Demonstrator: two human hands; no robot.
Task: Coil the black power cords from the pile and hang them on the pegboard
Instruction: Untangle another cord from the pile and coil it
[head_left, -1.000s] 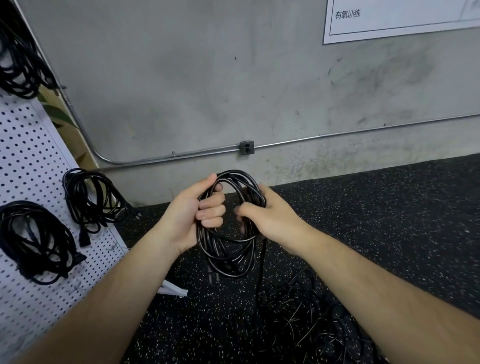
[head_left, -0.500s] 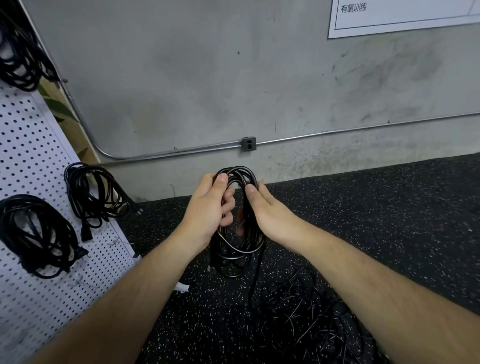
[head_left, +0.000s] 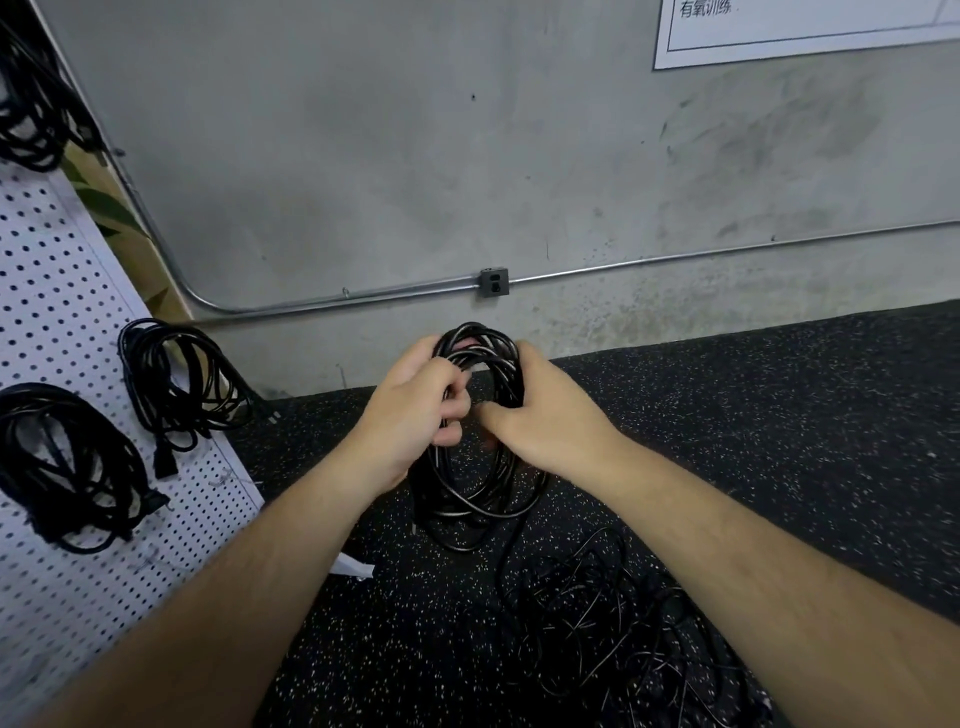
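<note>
Your left hand (head_left: 410, 410) curls its fingers round the left side of one black coil (head_left: 478, 493). Your right hand (head_left: 550, 421) clamps the right side, so both hold it upright above the floor (head_left: 779, 441). One strand drops from it to one tangled pile (head_left: 613, 613) under your right forearm. At left, the pegboard (head_left: 62, 291) carries two hung cords, a small bundle (head_left: 176, 384) above a big bundle (head_left: 67, 462). A third bundle (head_left: 31, 109) hangs at the top left.
</note>
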